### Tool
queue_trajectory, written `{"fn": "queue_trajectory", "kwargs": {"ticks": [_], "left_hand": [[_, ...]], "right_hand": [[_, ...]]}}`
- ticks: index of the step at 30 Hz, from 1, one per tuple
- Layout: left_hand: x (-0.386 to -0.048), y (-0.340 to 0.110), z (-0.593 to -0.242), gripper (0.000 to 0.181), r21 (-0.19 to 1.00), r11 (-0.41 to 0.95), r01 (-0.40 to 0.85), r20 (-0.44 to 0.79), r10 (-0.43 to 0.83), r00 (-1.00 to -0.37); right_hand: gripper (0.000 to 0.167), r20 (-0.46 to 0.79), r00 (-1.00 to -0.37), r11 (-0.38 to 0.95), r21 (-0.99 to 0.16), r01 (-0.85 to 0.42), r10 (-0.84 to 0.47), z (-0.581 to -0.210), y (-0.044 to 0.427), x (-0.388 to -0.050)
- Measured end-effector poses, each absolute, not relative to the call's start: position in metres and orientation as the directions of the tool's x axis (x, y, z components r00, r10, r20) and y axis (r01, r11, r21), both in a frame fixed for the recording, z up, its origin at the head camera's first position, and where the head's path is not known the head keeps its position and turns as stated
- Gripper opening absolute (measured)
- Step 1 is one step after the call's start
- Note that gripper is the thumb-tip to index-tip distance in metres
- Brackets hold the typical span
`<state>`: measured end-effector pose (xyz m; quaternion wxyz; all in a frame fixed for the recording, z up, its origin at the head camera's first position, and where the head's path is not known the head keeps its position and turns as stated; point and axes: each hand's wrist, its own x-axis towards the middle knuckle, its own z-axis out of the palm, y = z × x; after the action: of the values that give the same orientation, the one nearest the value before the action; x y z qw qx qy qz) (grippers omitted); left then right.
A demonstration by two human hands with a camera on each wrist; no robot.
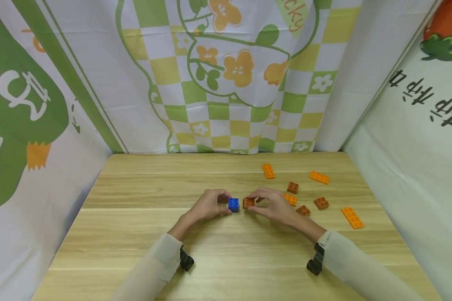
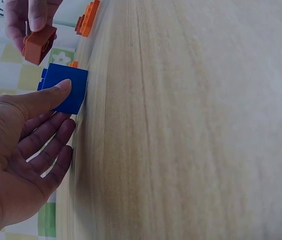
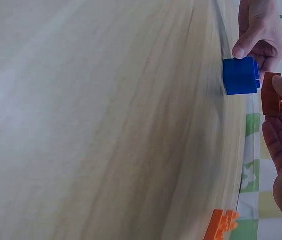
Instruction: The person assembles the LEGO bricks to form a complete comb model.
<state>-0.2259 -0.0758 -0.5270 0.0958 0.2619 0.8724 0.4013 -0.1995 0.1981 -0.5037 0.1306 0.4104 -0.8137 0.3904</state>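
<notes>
A blue building block (image 1: 233, 205) with studs on top stands on the table, pinched between the thumb and fingers of my left hand (image 1: 210, 204). Just to its right, a brown building block (image 1: 248, 203) is pinched by my right hand (image 1: 273, 205). From the left wrist view the brown block (image 2: 40, 45) is tilted and raised off the table, apart from the blue block (image 2: 67, 89). In the right wrist view, a narrow gap separates the brown block (image 3: 271, 95) from the blue block (image 3: 241, 76), and it hangs slightly higher than the blue one's studs.
Right of my hands lie loose brown blocks (image 1: 292, 187) and several flat orange plates (image 1: 352, 218) on the wooden table (image 1: 135, 188). One orange plate (image 1: 290, 199) is partly hidden behind my right hand. Printed cloth (image 1: 229, 125) hangs along the table's back edge.
</notes>
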Motion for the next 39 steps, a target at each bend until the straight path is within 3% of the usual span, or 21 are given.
{"fn": "queue_trajectory", "kwargs": {"ticks": [19,39], "left_hand": [[-0.226,-0.077,-0.527,0.038,0.769,0.528,0.36,0.024,0.539,-0.842],[-0.227,-0.077,-0.527,0.037,0.781,0.508,0.363,0.042,0.538,-0.842]], "right_hand": [[0.031,0.511,-0.641,0.34,-0.563,-0.753,-0.573,-0.503,0.173,-0.213],[0.028,0.4,-0.722,0.374,-0.656,-0.656,-0.565,-0.503,0.16,-0.214]]}}
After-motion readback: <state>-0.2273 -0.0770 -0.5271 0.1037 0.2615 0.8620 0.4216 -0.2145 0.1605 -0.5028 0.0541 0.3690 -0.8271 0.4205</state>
